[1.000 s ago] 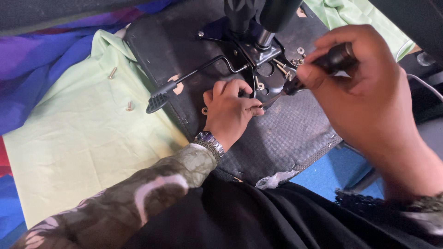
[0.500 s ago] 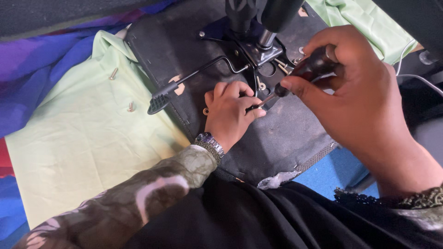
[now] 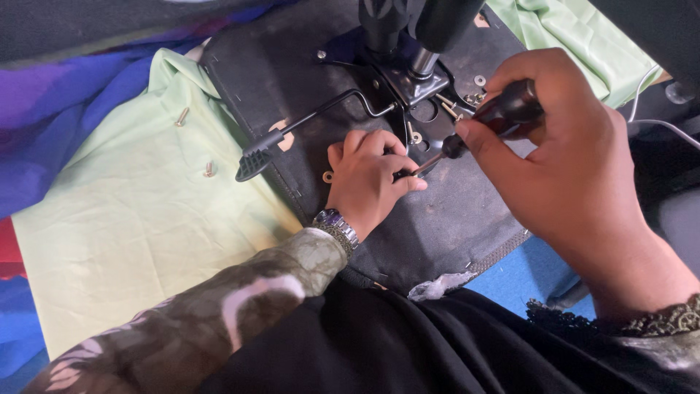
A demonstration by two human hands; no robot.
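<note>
An upturned office chair seat (image 3: 452, 226), black underside up, lies across the middle, with its metal mechanism plate (image 3: 408, 84) and black column at the top. My right hand (image 3: 569, 168) grips a dark-handled screwdriver (image 3: 503, 117), its shaft pointing down-left. My left hand (image 3: 372, 182), wearing a wristwatch, rests on the seat underside with fingers curled around the screwdriver's tip. A black adjustment lever (image 3: 306, 128) runs left from the mechanism.
A pale green cloth (image 3: 131, 219) is spread at left, with two loose screws (image 3: 182, 115) (image 3: 209, 170) on it. Purple and blue fabric lies beyond it. More screws and a washer (image 3: 479, 80) sit near the mechanism. Black clothing fills the bottom.
My right hand has shifted slightly left and down with the screwdriver, its tip now at my left fingers. My left hand has stayed in place on the seat.
</note>
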